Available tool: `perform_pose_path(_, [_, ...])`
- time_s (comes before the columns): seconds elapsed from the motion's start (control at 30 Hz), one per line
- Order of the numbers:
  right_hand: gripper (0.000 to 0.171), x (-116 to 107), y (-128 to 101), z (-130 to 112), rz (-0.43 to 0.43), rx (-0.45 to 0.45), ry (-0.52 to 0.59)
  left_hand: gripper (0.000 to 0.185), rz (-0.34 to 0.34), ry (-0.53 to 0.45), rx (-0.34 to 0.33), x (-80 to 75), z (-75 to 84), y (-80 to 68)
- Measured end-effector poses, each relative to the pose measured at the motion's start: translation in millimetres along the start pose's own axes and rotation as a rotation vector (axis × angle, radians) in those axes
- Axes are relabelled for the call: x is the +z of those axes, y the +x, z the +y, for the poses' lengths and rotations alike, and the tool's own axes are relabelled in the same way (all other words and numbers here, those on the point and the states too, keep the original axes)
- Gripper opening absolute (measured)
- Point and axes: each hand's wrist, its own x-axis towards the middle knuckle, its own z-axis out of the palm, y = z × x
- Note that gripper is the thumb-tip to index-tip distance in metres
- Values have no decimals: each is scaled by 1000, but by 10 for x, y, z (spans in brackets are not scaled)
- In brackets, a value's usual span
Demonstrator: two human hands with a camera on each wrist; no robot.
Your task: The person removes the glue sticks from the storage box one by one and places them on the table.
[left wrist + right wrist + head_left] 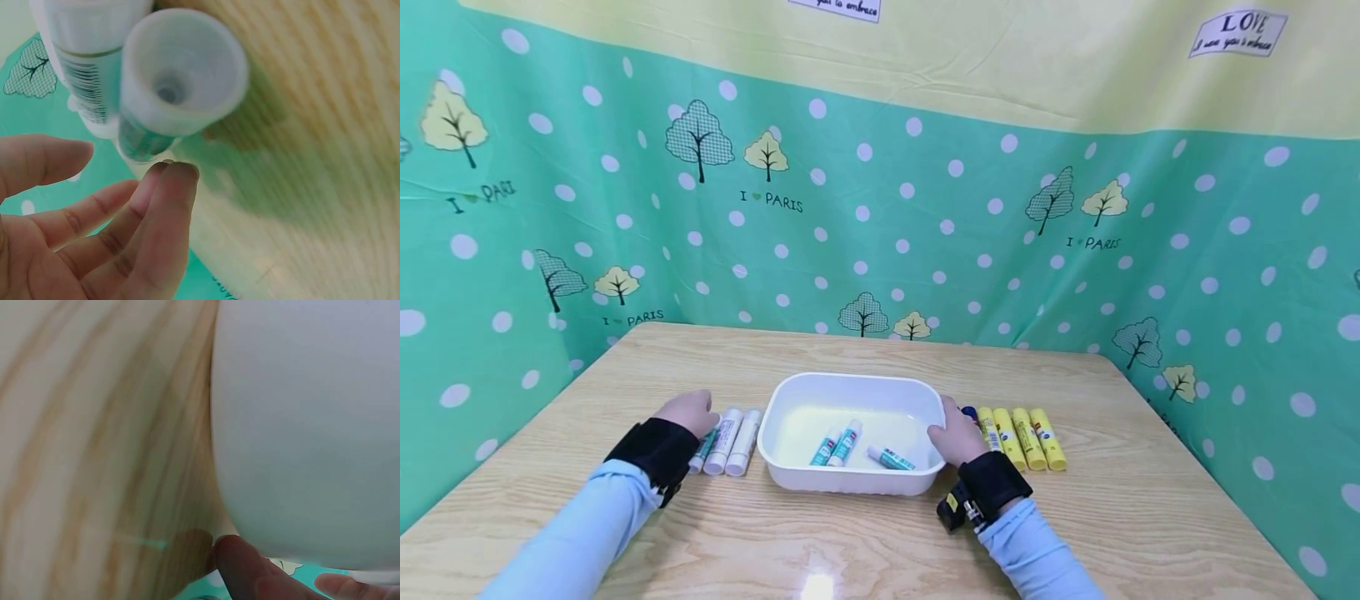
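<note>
A white plastic basin [850, 479] sits mid-table with three teal-and-white glue sticks [847, 443] lying inside. My right hand [958, 435] grips its right side, thumb over the rim; in the right wrist view, fingers [247, 565] lie against the basin's outer wall [306, 437]. Left of the basin, my left hand [688, 411] is beside a teal glue stick [702, 454]. The left wrist view shows the thumb apart and the fingertips [178, 178] close to that stick's end [181, 69]; whether they touch, I cannot tell. Two whiter glue sticks [741, 442] lie alongside.
Several yellow glue sticks [1030, 437] lie in a row right of the basin. A dark blue tip [970, 412] shows by my right hand, mostly hidden. The wooden table [865, 550] backs onto a green and yellow printed curtain [910, 225].
</note>
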Motion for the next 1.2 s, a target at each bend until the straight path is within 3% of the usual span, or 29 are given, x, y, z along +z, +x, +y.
perform_pose_path(0.53, [53,4,16,5,-5,18,-11,26,172,83,47,-91,378,-52])
perform_pose_path(0.67, [53,8,12,3,-3,39,10,27,199,69,95,-146,577,-54])
perform_pose_path(0.87, [53,8,11,0,-5,57,10,22,312,76,222,-193,932,-67])
perform_pose_path(1.03, [53,10,17,8,-10,59,17,16,325,80,287,-227,1263,-80])
perform_pose_path(1.2, [53,15,18,1,-11,41,14,17,314,99,308,-191,1471,-12])
